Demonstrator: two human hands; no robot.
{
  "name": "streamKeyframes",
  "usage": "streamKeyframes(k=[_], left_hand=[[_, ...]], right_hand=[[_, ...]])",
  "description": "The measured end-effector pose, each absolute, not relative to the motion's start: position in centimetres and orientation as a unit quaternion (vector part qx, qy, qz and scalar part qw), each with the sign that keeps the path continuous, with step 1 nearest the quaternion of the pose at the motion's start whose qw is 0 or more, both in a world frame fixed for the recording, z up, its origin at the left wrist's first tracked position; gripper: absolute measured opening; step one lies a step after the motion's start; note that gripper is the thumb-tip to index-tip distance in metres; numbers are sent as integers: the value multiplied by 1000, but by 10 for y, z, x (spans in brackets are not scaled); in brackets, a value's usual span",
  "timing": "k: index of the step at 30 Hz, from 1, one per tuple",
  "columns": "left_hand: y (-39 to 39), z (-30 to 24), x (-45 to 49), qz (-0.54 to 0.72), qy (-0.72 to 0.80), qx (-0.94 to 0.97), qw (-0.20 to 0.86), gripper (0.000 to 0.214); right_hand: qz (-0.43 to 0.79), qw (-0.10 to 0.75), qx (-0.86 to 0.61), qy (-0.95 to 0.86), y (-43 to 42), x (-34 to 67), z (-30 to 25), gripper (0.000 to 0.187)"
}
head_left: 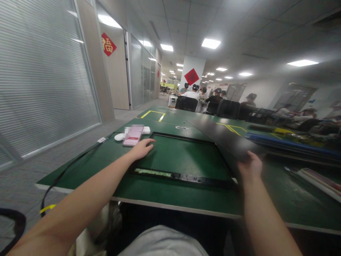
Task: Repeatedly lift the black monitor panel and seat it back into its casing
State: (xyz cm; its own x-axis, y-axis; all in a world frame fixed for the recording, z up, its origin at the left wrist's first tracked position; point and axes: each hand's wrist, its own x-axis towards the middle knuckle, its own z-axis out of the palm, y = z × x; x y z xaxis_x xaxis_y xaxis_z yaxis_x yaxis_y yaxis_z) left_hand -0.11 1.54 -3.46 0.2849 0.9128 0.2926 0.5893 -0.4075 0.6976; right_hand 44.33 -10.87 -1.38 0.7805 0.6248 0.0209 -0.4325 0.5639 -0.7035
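A thin black rectangular frame (pixel 197 177) lies on the green tabletop in front of me. Along its near side runs a light green strip (pixel 153 172). My left hand (pixel 143 148) rests at the frame's left side, fingers stretched out and apart; whether they press on the rim I cannot tell. At the right, my right hand (pixel 250 166) grips the near edge of a flat dark panel (pixel 223 137), thumb on top. The panel is tilted and smeared by motion, and it overlaps the frame's right side in this view.
A phone (pixel 133 136) leans on a white stand beyond my left hand. Blue-edged panels (pixel 282 142) lie to the right, with another phone-like device (pixel 319 181) nearer. A black cable (pixel 66 167) hangs over the left table edge. People sit at desks behind.
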Motion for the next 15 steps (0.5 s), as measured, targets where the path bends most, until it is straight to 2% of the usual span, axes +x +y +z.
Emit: streamKeyframes(k=[5,9,15], left_hand=[[17,-25,0,499,447,585,456,42],[8,-10,0,503,380,466,621,43],[-4,5,-4,464,345,445,684,40]], right_hand=[[363,848,-357,-151,-114,443,-14,20],[403,816,-377,-173,-113,445,-18,24],[424,786,-413,-180,-110,445,-22,18]])
